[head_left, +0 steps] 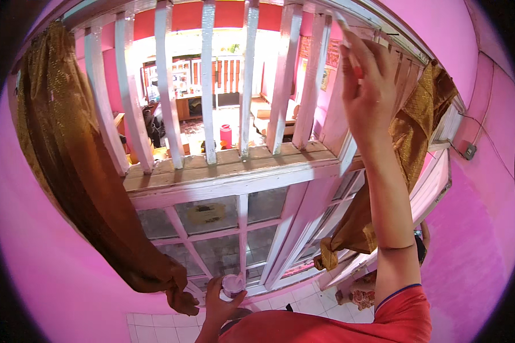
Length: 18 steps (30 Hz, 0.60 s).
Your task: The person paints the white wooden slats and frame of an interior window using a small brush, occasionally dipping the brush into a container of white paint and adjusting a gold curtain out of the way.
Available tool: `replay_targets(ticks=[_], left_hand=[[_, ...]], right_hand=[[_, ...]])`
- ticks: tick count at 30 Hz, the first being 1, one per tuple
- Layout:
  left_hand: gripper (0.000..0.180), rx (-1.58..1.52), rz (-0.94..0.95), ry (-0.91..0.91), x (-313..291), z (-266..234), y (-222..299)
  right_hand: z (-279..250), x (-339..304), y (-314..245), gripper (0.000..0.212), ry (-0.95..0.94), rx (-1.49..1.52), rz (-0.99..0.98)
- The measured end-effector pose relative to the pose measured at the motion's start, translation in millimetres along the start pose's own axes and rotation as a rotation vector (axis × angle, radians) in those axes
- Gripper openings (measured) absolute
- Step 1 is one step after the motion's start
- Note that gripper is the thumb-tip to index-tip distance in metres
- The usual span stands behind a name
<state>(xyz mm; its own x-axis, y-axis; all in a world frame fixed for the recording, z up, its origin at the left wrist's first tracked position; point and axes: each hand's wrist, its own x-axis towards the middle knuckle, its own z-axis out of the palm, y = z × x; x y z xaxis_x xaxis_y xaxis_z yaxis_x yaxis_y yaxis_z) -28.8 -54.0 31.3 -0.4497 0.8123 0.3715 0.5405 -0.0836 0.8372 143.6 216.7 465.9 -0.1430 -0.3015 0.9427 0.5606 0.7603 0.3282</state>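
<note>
My right hand (pixel 369 86) is raised high at the upper right, its fingers closed around a slim paintbrush (pixel 358 72) with a red part on its handle. The brush's pale tip reaches the upper part of the white wooden window frame, beside the rightmost slat (pixel 313 80). Low down near my body, my left hand (pixel 220 303) grips a small cup (pixel 233 285) of whitish paint. Several upright white slats stand in the window opening above a wooden sill (pixel 229 166). Some slats look glossy.
Brown-gold curtains hang on both sides, the left curtain (pixel 77 171) and the right curtain (pixel 409 126) knotted at their lower ends. Below the sill is a paned glass door (pixel 214 214). A person (pixel 422 246) is partly visible at the lower right. Beyond the slats stands a red container (pixel 226 136).
</note>
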Motion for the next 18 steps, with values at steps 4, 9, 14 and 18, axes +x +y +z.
replay_targets(ticks=[4,9,14,18], left_hand=[[0.067,-0.052,-0.020,-0.032,-0.7,-6.4,5.2],[0.069,0.027,-0.071,0.064,-20.1,-15.7,-7.0],[0.068,0.051,-0.133,0.147,-38.5,-27.8,-15.2],[0.066,0.052,-0.159,0.197,-44.8,-37.2,-6.1]], right_hand=[[31.8,14.1,-38.7,0.040,0.016,0.146,-0.124],[66.8,34.5,-98.3,0.039,-0.028,0.291,-0.124],[111.2,54.3,-141.0,0.040,0.034,0.440,-0.222],[134.5,65.5,-171.3,0.043,-0.004,0.472,-0.235]])
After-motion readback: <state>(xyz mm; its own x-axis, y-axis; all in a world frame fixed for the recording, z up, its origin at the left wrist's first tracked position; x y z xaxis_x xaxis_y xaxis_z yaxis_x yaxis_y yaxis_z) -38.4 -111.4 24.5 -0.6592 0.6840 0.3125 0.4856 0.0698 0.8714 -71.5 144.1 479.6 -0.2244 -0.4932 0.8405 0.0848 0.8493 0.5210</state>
